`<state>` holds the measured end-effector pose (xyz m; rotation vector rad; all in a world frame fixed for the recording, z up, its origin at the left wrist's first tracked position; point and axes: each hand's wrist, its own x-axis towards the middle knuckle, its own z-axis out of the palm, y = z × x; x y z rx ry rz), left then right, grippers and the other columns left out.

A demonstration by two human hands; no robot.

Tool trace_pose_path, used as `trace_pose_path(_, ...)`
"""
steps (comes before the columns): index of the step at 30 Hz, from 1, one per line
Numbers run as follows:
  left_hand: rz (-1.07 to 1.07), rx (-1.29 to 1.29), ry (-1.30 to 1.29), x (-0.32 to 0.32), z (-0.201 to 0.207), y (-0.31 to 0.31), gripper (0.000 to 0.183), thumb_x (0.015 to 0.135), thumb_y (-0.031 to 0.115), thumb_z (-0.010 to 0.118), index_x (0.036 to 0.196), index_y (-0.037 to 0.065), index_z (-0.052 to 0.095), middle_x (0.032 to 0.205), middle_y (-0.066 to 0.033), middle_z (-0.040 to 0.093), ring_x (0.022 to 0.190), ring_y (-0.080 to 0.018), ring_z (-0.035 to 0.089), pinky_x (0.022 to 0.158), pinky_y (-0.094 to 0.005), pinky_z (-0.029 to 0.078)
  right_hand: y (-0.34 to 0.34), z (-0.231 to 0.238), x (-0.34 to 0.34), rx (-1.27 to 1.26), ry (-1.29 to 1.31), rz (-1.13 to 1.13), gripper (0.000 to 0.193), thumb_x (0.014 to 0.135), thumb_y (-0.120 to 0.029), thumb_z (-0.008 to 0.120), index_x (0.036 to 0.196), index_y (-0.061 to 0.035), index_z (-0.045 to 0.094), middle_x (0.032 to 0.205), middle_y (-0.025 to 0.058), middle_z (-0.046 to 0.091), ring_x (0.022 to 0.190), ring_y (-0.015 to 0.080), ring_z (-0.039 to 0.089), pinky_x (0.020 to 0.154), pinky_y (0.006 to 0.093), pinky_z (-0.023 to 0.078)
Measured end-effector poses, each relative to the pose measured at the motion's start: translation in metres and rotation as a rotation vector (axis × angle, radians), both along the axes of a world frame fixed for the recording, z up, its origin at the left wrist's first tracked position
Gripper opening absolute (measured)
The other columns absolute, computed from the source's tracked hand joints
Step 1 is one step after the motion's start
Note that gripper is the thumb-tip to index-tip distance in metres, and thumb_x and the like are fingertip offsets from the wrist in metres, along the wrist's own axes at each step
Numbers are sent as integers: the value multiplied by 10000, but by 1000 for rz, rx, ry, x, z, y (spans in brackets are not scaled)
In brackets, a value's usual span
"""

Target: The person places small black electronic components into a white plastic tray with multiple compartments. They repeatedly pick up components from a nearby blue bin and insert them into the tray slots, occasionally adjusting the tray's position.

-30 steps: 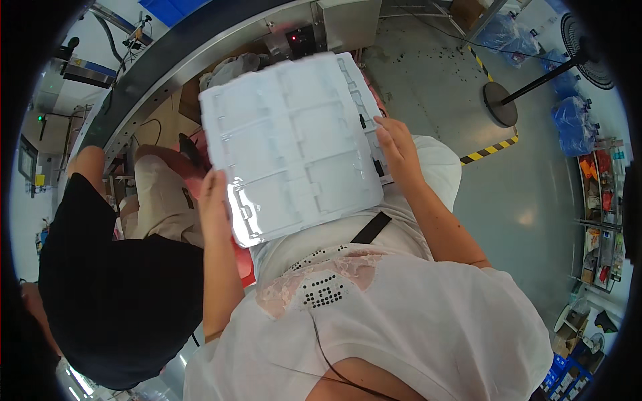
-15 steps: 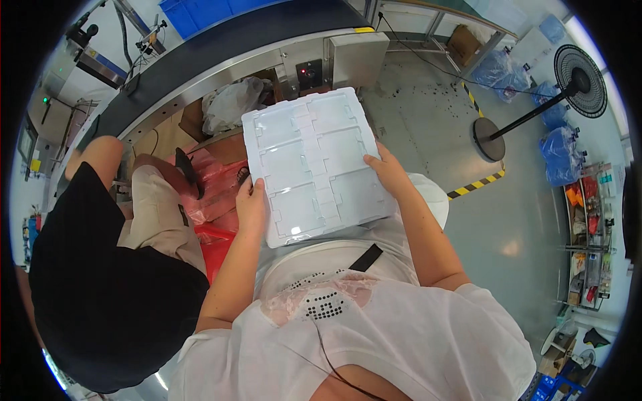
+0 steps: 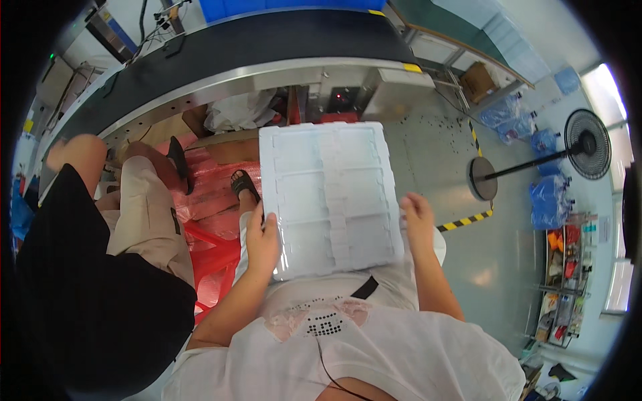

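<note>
A white plastic blister tray (image 3: 364, 190) with several shallow rectangular compartments rests over my lap, its far end near the conveyor. Clear film or plastic shines along its left edge. My left hand (image 3: 263, 242) grips that left edge, thumb on top and the other fingers partly hidden at the side. Just off the right edge is my right hand (image 3: 418, 224), fingers loosely bent and apart, with nothing visible in it. Whether more trays lie beneath the top one I cannot tell.
A black conveyor belt (image 3: 267, 43) crosses ahead, a blue crate (image 3: 287, 5) behind it. On the left sits a person in a black top (image 3: 87, 281). Red plastic sheeting (image 3: 212, 184) covers the floor there. A standing fan (image 3: 481, 178) and wrapped water bottles (image 3: 552, 200) are at right.
The tray has turned more upright and sits lower in view. My right hand has come off its right edge, while my left hand keeps its grip. The view has shifted toward the conveyor.
</note>
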<state>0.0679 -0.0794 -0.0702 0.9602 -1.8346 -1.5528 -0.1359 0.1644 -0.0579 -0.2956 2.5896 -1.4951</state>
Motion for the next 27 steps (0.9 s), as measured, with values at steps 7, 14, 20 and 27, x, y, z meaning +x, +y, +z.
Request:
trace_pose_path(7,125,-325,73,-10,10,-45,342,863,62,603,1194,5,541,1190,-109,479,1037,-193,517,836,-302,453,-119,121,-46,-232,534,95,133,837,-110,674,922,-10,650,797,24,605,730,100,539,696,236,441)
trace_pose_path(14,50,-442,251,-65,100,-130,285,910,36,547,1191,-1,569,1128,-106,587,999,-154,576,852,-276,461,-367,152,-89,-49,1038,502,243,808,-185,693,983,-21,650,950,121,629,867,242,631,779,326,504)
trace_pose_path(20,215,-677,514,-116,132,-178,245,915,85,550,1129,-23,598,1036,-136,634,957,-229,604,851,-331,462,-476,147,-68,507,868,348,376,880,-360,537,969,-22,676,1052,187,605,1064,333,532,820,501,422)
trace_pose_path(27,756,-1050,-268,-162,131,-350,645,844,551,517,1280,75,526,1318,-259,426,1220,-421,412,989,-542,329,-445,130,-105,324,875,388,329,852,-182,568,1073,60,562,937,215,617,906,343,608,769,432,493)
